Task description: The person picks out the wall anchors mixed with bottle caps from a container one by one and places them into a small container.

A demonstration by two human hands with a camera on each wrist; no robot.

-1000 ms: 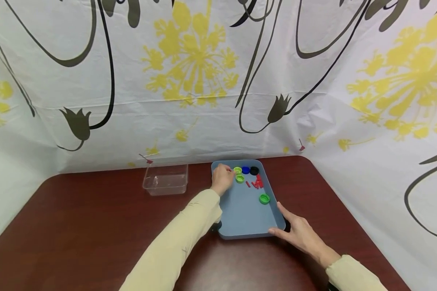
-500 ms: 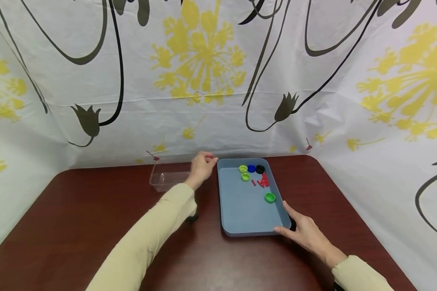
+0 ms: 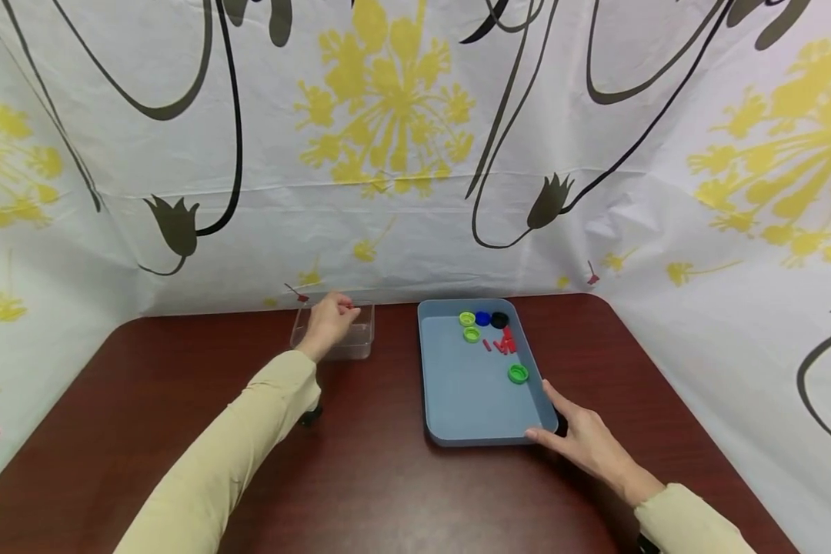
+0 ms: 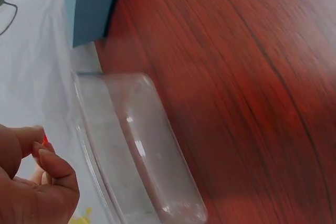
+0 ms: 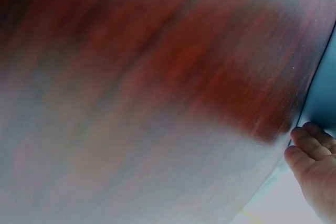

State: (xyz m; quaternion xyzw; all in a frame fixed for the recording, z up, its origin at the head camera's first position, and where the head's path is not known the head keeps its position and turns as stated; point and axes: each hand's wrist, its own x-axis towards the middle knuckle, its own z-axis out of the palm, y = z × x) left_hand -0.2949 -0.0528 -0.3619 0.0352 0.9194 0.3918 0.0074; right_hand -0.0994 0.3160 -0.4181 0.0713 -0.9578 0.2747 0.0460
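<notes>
My left hand (image 3: 328, 323) is over the clear plastic box (image 3: 358, 350) at the back, left of the tray. In the left wrist view, its thumb and finger pinch a small red piece (image 4: 45, 139), mostly hidden by the fingertips. The box (image 4: 152, 145) lies beside and beyond the hand there. My right hand (image 3: 589, 442) rests at the near right corner of the blue-grey tray (image 3: 481, 412), thumb at the front edge and straight fingers along the right side. In the right wrist view, fingertips (image 5: 302, 135) touch the tray's wall (image 5: 323, 100).
Inside the tray, two yellow-green caps (image 3: 471, 335), a blue cap (image 3: 482, 318) and a black cap (image 3: 499, 319) sit at the back. Several small red sticks (image 3: 508, 344) and a green cap (image 3: 518, 374) lie along its right side. A patterned cloth (image 3: 402, 254) hangs behind the dark table (image 3: 388, 500).
My left hand has moved left from the tray's far left corner to over the clear box, carrying the red piece. The right hand stays at the tray's corner. The view has shifted slightly.
</notes>
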